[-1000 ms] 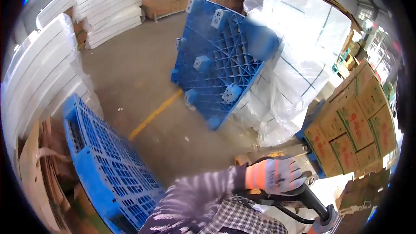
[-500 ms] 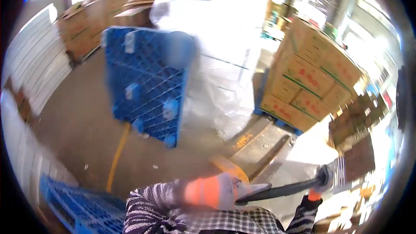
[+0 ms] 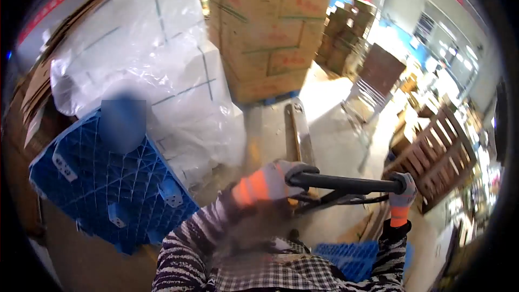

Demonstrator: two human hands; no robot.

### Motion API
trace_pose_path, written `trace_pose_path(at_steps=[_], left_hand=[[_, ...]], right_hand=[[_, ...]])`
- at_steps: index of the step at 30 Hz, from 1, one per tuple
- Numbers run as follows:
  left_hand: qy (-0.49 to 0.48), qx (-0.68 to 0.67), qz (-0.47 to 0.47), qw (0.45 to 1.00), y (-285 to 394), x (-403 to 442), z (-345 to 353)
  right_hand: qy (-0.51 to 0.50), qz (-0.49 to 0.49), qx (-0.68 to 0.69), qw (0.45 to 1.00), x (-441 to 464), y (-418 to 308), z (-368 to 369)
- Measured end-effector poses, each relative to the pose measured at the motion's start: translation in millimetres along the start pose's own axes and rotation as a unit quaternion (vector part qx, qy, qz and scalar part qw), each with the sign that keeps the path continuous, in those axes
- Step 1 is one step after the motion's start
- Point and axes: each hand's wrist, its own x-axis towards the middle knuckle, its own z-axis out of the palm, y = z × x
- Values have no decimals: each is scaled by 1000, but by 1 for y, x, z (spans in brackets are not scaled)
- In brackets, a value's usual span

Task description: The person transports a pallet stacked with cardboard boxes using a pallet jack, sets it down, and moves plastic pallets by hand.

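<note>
A black handle bar [image 3: 351, 184] runs across the lower middle of the head view. My left hand [image 3: 281, 179], in a grey and orange glove, is closed round its left end. Round the right end, my right hand [image 3: 403, 190] is closed in a matching glove. Below the bar, thinner black bars join it. A metal fork [image 3: 300, 135] of a pallet truck lies on the floor beyond the handle. Part of a blue pallet [image 3: 346, 258] shows beneath my right arm.
A tilted blue pallet [image 3: 102, 184] leans by a plastic-wrapped white stack [image 3: 184, 103] on the left. Brown cartons [image 3: 265, 43] stand on a pallet ahead. At the right is a brown slatted pallet [image 3: 432, 154], with a brown board [image 3: 380, 70] behind it.
The view has swung to the right, so the wrapped stack and leaning blue pallet now appear farther left. The slatted pallet has come into view. Both hands remain on the handle.
</note>
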Motion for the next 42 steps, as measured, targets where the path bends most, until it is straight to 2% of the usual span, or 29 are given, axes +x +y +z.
trace_pose_path(at_steps=[2, 3, 4, 5, 6, 8, 10, 11, 12, 14, 16, 18, 19, 20, 22, 24, 26, 28, 30, 33, 34, 35, 38, 40, 42], left_hand=[[-69, -56, -2, 996, 18, -27, -7], [-84, -65, 1, 994, 15, -45, -5], [-121, -86, 8, 989, 7, -68, 3], [-156, -105, 14, 982, 11, -92, 10], [-194, -94, -23, 976, 23, -120, 19], [-260, -100, -25, 960, 39, -173, 30], [-336, -30, -56, 940, 37, -224, 45], [-345, -21, -94, 934, 43, -251, 51], [-354, -19, -92, 931, 43, -279, 65], [-318, 90, -68, 941, 29, -341, 96], [-322, 101, -48, 940, 21, -401, 129], [-309, 187, -50, 931, 19, -454, 153], [-278, 199, -35, 939, 27, -477, 157], [-281, 204, -25, 937, 28, -495, 159], [-258, 230, -38, 937, 19, -527, 160], [-254, 188, -34, 948, 11, -560, 158], [-186, 219, 51, 956, 17, -591, 154], [-194, 217, 66, 954, 31, -623, 151], [-225, 102, 44, 968, 47, -660, 144], [-241, 133, 74, 959, 49, -718, 144], [-238, 141, 97, 956, 54, -742, 142], [-272, 110, 72, 953, 53, -765, 141], [-259, 101, 85, 957, 73, -824, 126], [-290, 138, 89, 943, 91, -858, 113], [-300, 154, 136, 932, 119, -898, 98]], right_hand=[[-105, 37, -4, 994, -32, -28, -48], [-198, 39, -13, 979, -50, -38, -73], [-290, 43, -16, 956, -69, -47, -98], [-455, 22, -74, 887, -80, -59, -123], [-455, 34, -77, 886, -94, -77, -141], [-571, -4, 34, 820, -126, -124, -169], [-658, 14, -13, 753, -154, -177, -191], [-650, 4, 12, 760, -191, -181, -195], [-648, 13, 13, 761, -220, -192, -198], [-724, -3, -121, 679, -277, -219, -207], [-710, 1, -135, 692, -345, -246, -222], [-697, 19, -192, 691, -405, -274, -233], [-684, 69, -161, 708, -427, -289, -238], [-677, 53, -161, 716, -436, -310, -245], [-618, 68, -127, 773, -473, -332, -251], [-622, 87, -155, 762, -492, -359, -258], [-652, 142, -151, 730, -501, -394, -275], [-644, 139, -159, 736, -530, -422, -290], [-640, 133, -164, 739, -559, -457, -305], [-707, 147, -186, 667, -585, -516, -333], [-713, 150, -183, 660, -593, -539, -345], [-711, 162, -173, 662, -601, -562, -357], [-699, 170, -169, 673, -630, -617, -381], [-702, 171, -152, 674, -667, -648, -397], [-687, 122, -175, 695, -703, -683, -415]])
